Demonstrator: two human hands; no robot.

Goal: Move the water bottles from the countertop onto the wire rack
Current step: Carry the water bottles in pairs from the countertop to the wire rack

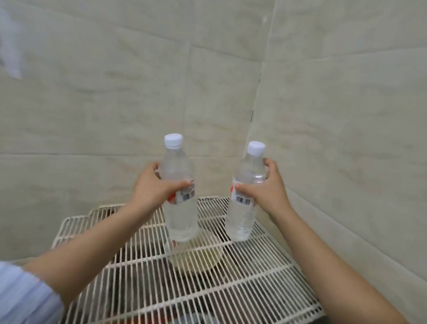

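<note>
Tipping risk at frame centre: left grip [155,187] wrapped round left bottle [181,223], right grip [265,188] round right bottle [241,222]; released tilted, bases may catch wire rack [261,291] gaps and topple

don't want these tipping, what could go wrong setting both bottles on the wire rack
The wire rack is spaced bars, so a bottle base could sit unevenly and tip when released. The left water bottle, gripped by the left hand, is over a pale round dish; landing on its rim might rock it. The right water bottle is near the rack's far corner.
</note>
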